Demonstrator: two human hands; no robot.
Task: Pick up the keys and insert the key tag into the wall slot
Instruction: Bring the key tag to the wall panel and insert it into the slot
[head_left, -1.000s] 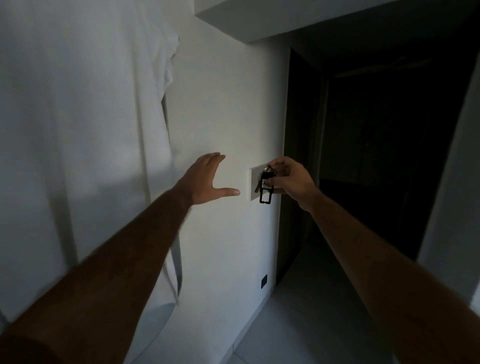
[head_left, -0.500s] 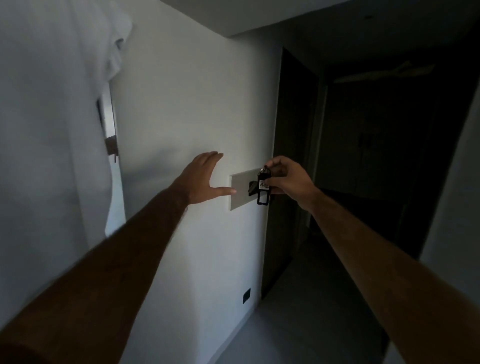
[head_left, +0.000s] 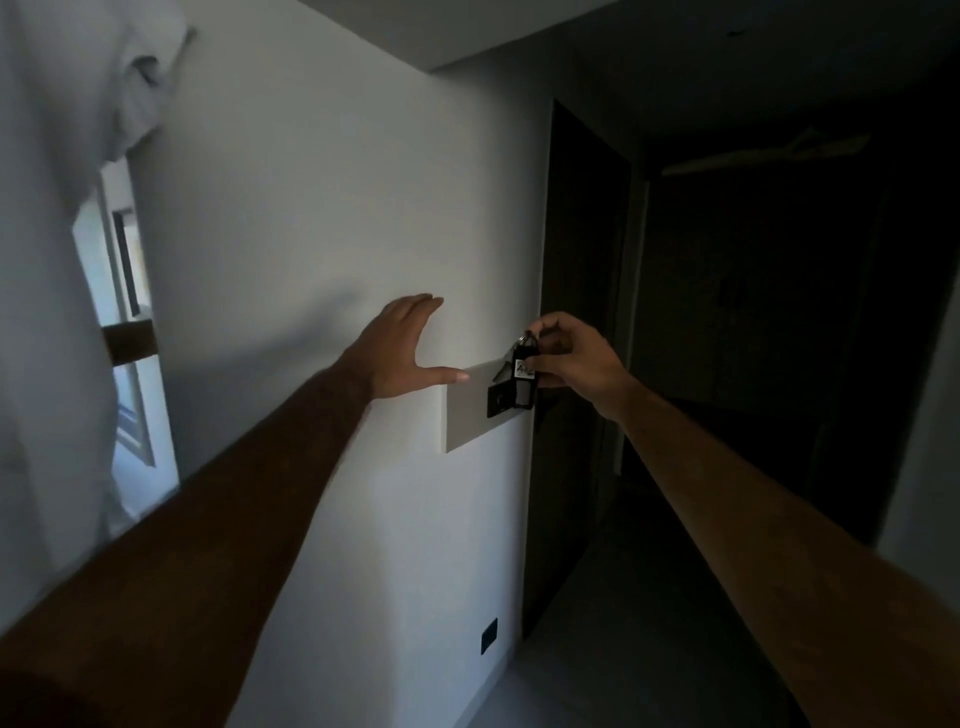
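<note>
A pale wall plate (head_left: 470, 413) is mounted on the white wall, with a small dark slot unit (head_left: 500, 401) at its right end. My right hand (head_left: 574, 364) pinches the key ring at its top, and the black key tag (head_left: 523, 382) hangs from it against the slot unit. A key shows behind the tag. Whether the tag is inside the slot is unclear in the dim light. My left hand (head_left: 402, 353) rests flat on the wall just left of the plate, fingers spread, thumb touching the plate's upper left corner.
A dark doorway (head_left: 576, 338) opens right of the plate into an unlit corridor. White cloth (head_left: 62, 156) hangs at the left, with a bright opening behind it. A small black wall outlet (head_left: 489, 635) sits low near the grey floor.
The view has shifted closer, showing more of the plate. My right hand has brought the key tag down onto the dark slot unit. My left hand stays on the wall.
</note>
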